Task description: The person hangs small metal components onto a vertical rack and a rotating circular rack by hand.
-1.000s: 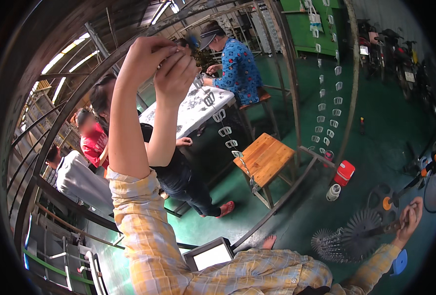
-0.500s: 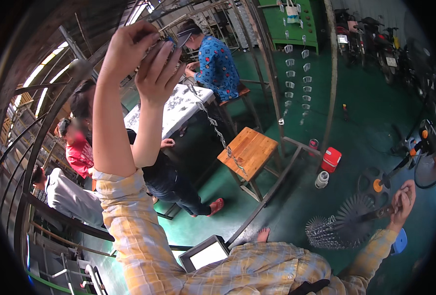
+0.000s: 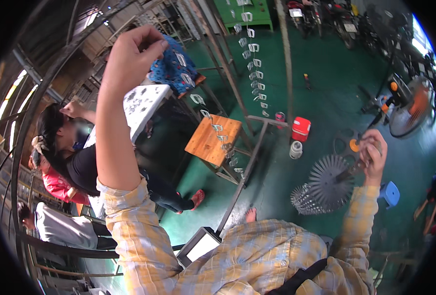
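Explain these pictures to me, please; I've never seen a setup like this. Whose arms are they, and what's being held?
No robot here: these are a person's bare hands, seen by a wide fisheye camera worn on that person's head, so straight edges bend near the rim. The left hand is raised, thumb and finger close together. A chain of metal buckles hangs near its fingertips, but I can't tell whether it is gripped. The right hand, lower down, appears closed on a dark bar beside a toothed disc. Small dark pieces lie on the white table.
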The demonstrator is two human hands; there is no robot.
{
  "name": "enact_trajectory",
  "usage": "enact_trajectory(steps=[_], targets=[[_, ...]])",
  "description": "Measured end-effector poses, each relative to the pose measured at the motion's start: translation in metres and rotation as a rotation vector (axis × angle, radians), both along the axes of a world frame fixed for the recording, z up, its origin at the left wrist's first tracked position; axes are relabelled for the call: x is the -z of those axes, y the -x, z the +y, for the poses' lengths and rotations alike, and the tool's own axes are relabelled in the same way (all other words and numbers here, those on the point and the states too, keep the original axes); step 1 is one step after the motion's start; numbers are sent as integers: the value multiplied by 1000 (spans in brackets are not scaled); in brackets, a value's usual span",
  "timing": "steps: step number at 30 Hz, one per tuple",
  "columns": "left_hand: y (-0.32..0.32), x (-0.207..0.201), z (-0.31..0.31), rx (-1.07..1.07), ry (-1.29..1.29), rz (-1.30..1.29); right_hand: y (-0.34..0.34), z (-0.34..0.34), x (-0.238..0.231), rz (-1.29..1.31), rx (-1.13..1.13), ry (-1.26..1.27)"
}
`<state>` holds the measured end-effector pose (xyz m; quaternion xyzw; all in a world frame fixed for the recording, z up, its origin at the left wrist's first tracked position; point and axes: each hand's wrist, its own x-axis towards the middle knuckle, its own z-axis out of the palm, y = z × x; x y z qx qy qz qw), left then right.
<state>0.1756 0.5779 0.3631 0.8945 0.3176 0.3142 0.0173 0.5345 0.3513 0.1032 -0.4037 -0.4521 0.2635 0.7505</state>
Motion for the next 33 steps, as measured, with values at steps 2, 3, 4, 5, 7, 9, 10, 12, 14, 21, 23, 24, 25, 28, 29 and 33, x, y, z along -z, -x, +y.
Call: enact_trajectory(steps=[2,3,4,5,7,9,10,12,14,21,23,24,25,28,29,33], targets=[[-15,29,6,60,35,-33,5,-1,-2,-12,19,21],[-24,41,4,43,-11,-32,8,-2,-6,-21,14,16],[-32,54,5,91,-3,-68,10,-3,-8,-24,34,30],[-42,65,3,90,19,-75,11,-3,-9,-57,41,43],[-55,85,-5,55,53,-87,21,1,-12,-110,59,67],[-68,102,-6,69,84,-103,29,5,-16,-147,82,53],[-77,109,-9,67,91,-104,32,5,-20,-172,102,70],[-92,120,-11,51,91,-102,34,7,-21,-234,98,63],[-106,126,-16,37,118,-87,40,10,-25,-283,115,62],[-144,142,-23,101,119,-69,58,27,-22,-339,30,120],[-150,145,-24,119,108,-57,63,34,-20,-386,55,82],[-152,145,-26,122,110,-57,66,37,-22,-383,30,96],[-153,145,-28,120,127,-43,67,39,-22,-381,17,102],[-161,147,-34,140,148,-27,67,43,-21,-388,-8,93],[-162,147,-36,150,153,-21,67,45,-20,-390,-16,87],[-164,149,-43,175,153,10,69,45,-23,-338,-91,84]])
